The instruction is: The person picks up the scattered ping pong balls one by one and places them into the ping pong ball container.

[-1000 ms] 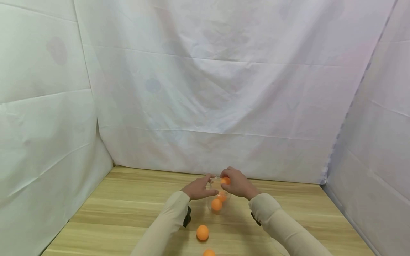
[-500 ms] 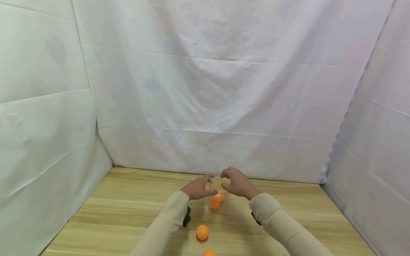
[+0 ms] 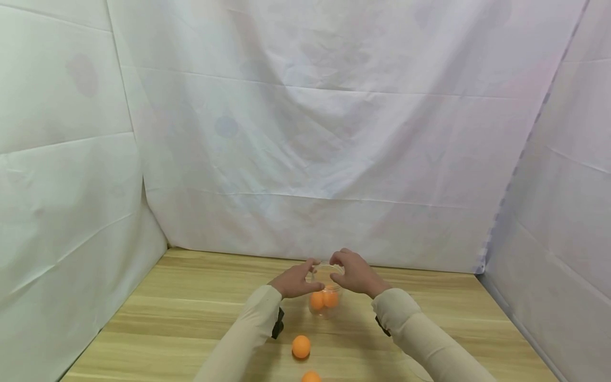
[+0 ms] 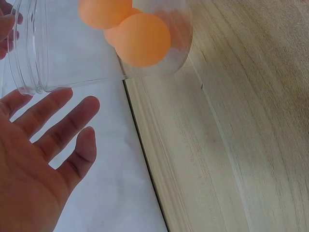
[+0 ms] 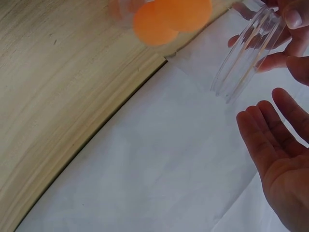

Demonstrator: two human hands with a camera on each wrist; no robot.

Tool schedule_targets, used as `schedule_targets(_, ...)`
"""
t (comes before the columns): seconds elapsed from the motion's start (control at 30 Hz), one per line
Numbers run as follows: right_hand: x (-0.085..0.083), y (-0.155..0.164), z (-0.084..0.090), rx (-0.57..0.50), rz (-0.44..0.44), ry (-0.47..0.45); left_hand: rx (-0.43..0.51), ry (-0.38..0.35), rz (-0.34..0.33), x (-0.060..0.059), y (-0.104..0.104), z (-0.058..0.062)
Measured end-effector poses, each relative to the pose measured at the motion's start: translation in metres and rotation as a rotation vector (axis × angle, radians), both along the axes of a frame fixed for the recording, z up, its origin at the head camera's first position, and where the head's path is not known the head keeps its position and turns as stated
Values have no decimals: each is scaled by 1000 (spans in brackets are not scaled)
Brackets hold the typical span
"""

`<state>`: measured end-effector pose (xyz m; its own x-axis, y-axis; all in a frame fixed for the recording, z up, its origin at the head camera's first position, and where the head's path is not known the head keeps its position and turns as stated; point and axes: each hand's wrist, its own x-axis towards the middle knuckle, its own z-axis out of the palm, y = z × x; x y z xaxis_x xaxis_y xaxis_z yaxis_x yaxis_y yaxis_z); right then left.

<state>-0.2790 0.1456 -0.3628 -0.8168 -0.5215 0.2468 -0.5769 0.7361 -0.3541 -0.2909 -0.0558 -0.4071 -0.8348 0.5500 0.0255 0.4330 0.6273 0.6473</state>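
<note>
Two balls [image 3: 301, 347] lie loose on the table [image 3: 167, 318] nearer than the hands; at least two sit inside the jar [image 3: 325, 297] between them. Left hand [image 3: 297, 281], fingers spread, flanks the jar; whether it touches, I cannot tell. Right hand [image 3: 354, 275] hovers empty, loosely curled, at the rim.

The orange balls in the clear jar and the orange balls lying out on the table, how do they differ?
The balls in the jar sit inside the clear jar, pressed together, between the left hand and right hand. The balls on the table lie loose on the bare wood table, apart from each other, nearer the person, with no hand touching them; one is cut off by the frame edge. Both sets look alike: plain orange, round.
</note>
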Motion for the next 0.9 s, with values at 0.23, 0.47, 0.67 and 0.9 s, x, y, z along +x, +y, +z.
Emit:
schedule_targets(0.23, -1, 2, -1, 11, 2, -9, 1, -6, -5, 0, 0, 0)
schedule_targets(0.47, -2, 13, -1, 10, 3, -72, -3, -8, 7, 1, 0, 2)
schedule_targets(0.67, -6, 24, -2, 8, -51, -194, -7, -12, 14, 1, 0, 3)
schedule_targets(0.9, -10, 32, -5, -7, -54, -305, -7, -29, 23, 1, -1, 1)
